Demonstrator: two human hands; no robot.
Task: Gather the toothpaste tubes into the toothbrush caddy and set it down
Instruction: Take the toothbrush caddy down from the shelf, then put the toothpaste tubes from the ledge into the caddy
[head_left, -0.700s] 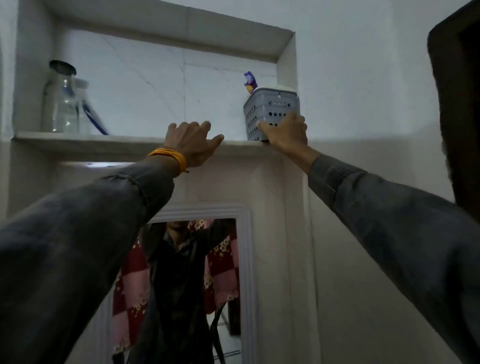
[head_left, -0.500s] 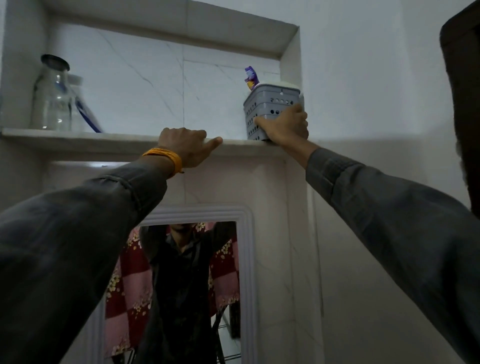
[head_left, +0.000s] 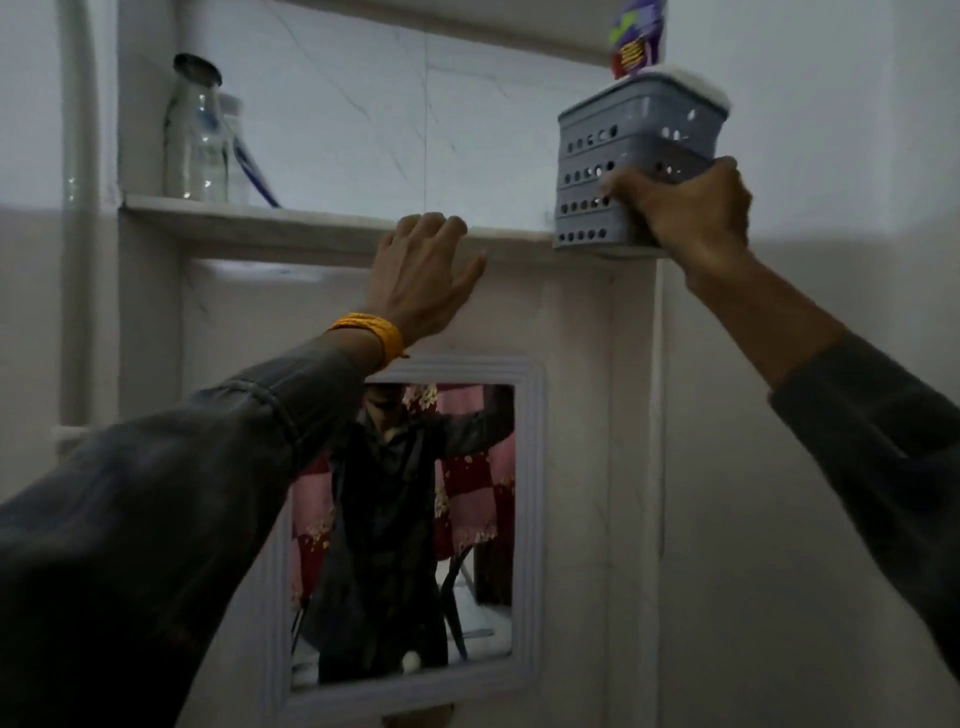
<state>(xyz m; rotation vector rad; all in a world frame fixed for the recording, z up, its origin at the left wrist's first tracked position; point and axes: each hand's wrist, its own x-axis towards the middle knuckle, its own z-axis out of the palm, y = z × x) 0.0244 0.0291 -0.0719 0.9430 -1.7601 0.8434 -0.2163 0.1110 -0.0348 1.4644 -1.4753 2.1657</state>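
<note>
Since a moment ago the view has slid left and closer, so the gray caddy (head_left: 636, 166) now sits far to the right and looks bigger; the right hand has stayed wrapped on it, while the left hand has opened out flat. Nearest are two dark sleeves reaching up; then the left hand (head_left: 421, 275), with a yellow band (head_left: 371, 335) at the wrist, fingers spread and lying against the shelf (head_left: 291, 221) edge, holding nothing; the right hand (head_left: 685, 208) has its fingers curled tight around the caddy's lower corner. The caddy rests at the right end of the shelf, its bottom on the ledge, so the setting down looks nearly done; letting go seems to be all that is left. Out of the caddy's top pokes a colorful tube (head_left: 636, 39), likely toothpaste; how many more are inside cannot be told. Further back on the left stands a clear glass jar (head_left: 195, 140); something blue leans just beside it.
</note>
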